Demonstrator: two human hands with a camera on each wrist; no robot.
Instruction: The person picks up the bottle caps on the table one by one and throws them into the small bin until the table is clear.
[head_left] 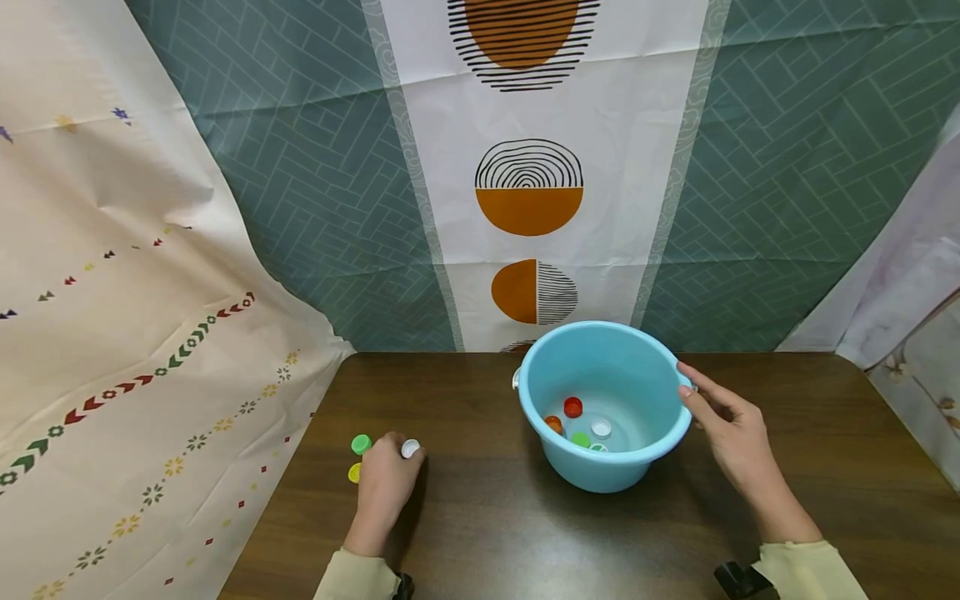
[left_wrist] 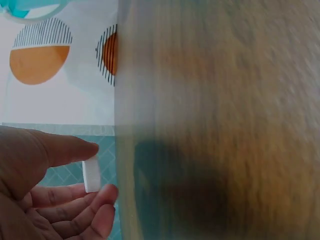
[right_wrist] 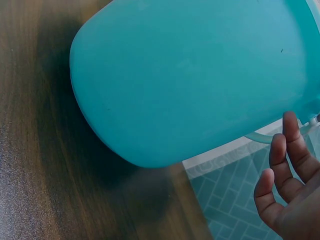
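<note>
Currently, the left grip [head_left: 387,482] pinches a white cap [head_left: 410,448] near the tabletop's [head_left: 480,542] left edge, beside a green cap [head_left: 361,444] and a yellow cap [head_left: 354,473]; the right grip [head_left: 733,435] holds the bucket's [head_left: 592,474] rim toward the far edge.

Surroundings, placed off the left grip [head_left: 386,490].
Dark brown wood-grain table [head_left: 480,542] under it. Teal cloth [head_left: 300,167] with a herringbone line print hangs beyond; white panel [head_left: 637,125] ahead and to its right, printed with orange-and-black round motifs [head_left: 528,212]. Cream cloth [head_left: 112,208] to its left, rows of small coloured motifs. Pale whitish-purple cloth [head_left: 907,267] far to its right.
</note>
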